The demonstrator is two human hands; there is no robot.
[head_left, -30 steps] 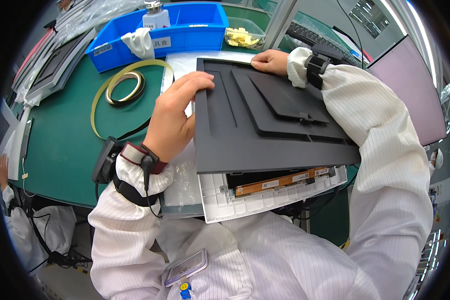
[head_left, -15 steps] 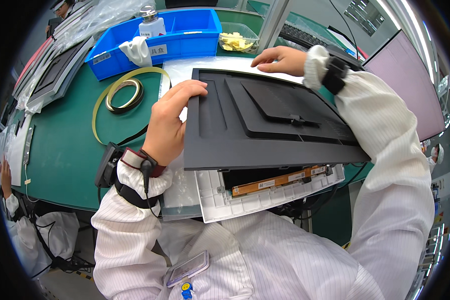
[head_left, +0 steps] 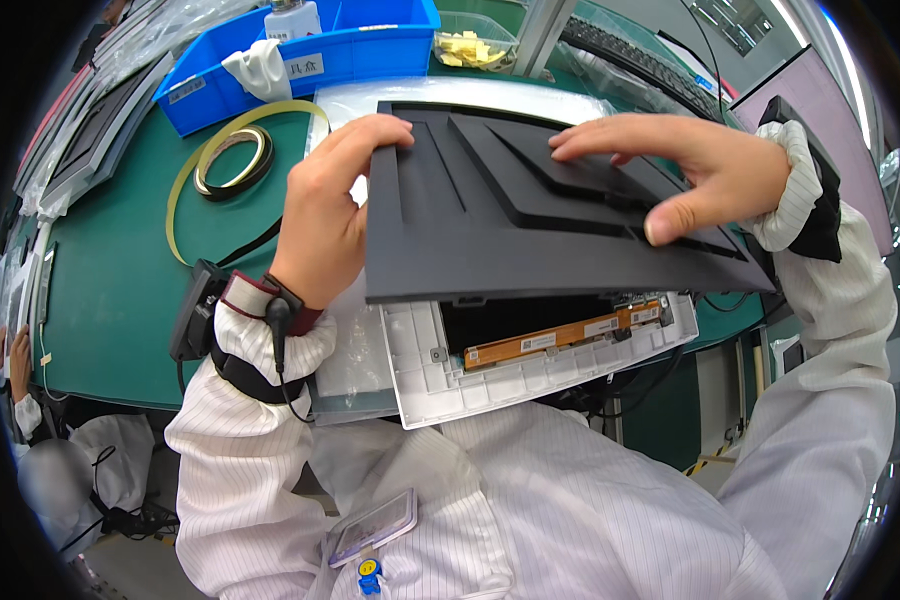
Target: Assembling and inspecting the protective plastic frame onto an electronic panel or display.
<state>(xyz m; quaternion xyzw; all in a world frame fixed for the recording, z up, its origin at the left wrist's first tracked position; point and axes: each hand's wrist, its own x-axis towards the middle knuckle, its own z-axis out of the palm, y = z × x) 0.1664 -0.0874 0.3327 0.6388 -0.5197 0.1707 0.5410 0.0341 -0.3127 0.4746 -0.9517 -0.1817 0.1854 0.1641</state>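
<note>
A black plastic back cover (head_left: pixel 450 255), the rear shell of a flat display, is tilted above a white frame (head_left: pixel 417 365). My left hand (head_left: pixel 320 215) is closed on the cover's left edge, fingertips over its top face and thumb hidden. Across the right part of the cover reaches my right hand (head_left: pixel 710 165), its fingers stretched out and thumb apart. Whether it presses on the surface is hard to tell. Under the cover's near edge, the white frame shows an orange flex strip (head_left: pixel 540 343) beside a dark panel. The rest of the frame is hidden.
A blue divided bin (head_left: pixel 380 48) with a white cloth (head_left: pixel 258 72) stands at the back. Left of my work lies a tape roll (head_left: pixel 262 165). A clear tub (head_left: pixel 470 45) holds yellow pieces. Panels (head_left: pixel 100 150) are stacked far left; another person's hand (head_left: pixel 20 360) is below.
My right hand has moved from beyond the cover's far edge to over its right part, fingers spreading. My left hand keeps its hold on the left edge. The whole view has shifted slightly.
</note>
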